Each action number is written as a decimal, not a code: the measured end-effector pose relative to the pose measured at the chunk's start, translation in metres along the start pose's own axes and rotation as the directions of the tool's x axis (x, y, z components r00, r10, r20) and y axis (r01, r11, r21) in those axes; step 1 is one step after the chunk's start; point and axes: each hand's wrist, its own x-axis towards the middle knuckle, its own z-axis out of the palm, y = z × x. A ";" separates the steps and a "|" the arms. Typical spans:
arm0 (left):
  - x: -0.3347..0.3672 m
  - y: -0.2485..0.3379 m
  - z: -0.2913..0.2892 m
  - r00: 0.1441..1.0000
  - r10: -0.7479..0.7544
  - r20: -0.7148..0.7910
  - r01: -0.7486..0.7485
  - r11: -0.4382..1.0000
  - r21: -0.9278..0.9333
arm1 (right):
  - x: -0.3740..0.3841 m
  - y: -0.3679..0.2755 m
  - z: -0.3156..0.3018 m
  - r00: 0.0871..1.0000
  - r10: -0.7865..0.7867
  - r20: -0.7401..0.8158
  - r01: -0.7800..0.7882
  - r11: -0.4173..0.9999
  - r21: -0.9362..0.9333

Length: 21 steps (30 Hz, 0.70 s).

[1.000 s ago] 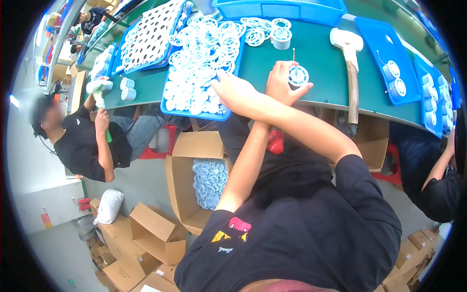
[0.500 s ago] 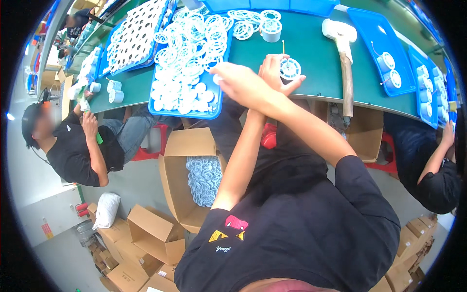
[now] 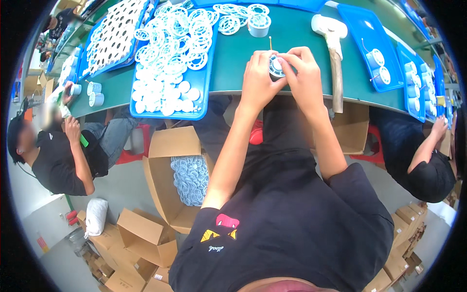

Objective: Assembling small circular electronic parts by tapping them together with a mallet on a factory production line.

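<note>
Both hands meet over the green table's (image 3: pixel 292 44) near edge. My left hand (image 3: pixel 259 80) and my right hand (image 3: pixel 304 73) together grip a small white spool (image 3: pixel 276 66), from which a thin yellowish wire sticks upward. The fingers of both hands wrap its sides, hiding most of it. A blue tray (image 3: pixel 204 92) heaped with several white rings and discs lies just to the left. A white-headed mallet (image 3: pixel 334 58) with a wooden handle rests to the right of my right hand.
More blue trays (image 3: pixel 362 39) with white spools line the right side. An open cardboard box (image 3: pixel 168 185) of white rings sits on the floor below the table. Seated people work at left (image 3: pixel 58 155) and right (image 3: pixel 423 160). Empty cartons (image 3: pixel 141 243) pile at lower left.
My left hand came back from the blue tray on the left, where my arms were crossed, and joined my right hand on the spool. The view also shifted.
</note>
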 end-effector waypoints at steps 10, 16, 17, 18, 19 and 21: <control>0.001 0.004 -0.003 0.999 -0.016 -0.028 0.015 0.999 -0.034 | -0.006 0.000 0.007 0.997 0.042 -0.057 -0.040 0.999 0.023; -0.011 -0.017 0.005 0.999 -0.023 0.022 0.024 0.998 -0.057 | 0.028 -0.049 0.027 0.977 -0.213 0.004 0.211 0.971 0.114; -0.012 -0.021 0.007 0.999 -0.012 0.048 0.018 0.991 -0.136 | 0.042 -0.061 0.037 0.951 -0.273 0.147 0.261 0.960 0.096; -0.008 -0.002 0.004 0.997 -0.019 -0.071 0.003 0.974 -0.227 | 0.056 -0.065 0.052 0.918 -0.308 0.251 0.314 0.949 0.019; -0.008 -0.005 0.003 0.998 0.033 -0.056 -0.039 0.991 -0.126 | 0.071 -0.074 0.071 0.868 -0.346 0.355 0.380 0.924 -0.030; -0.003 -0.003 0.008 0.999 -0.040 -0.034 0.033 0.984 -0.177 | 0.099 -0.062 0.109 0.776 -0.374 0.508 0.493 0.862 -0.119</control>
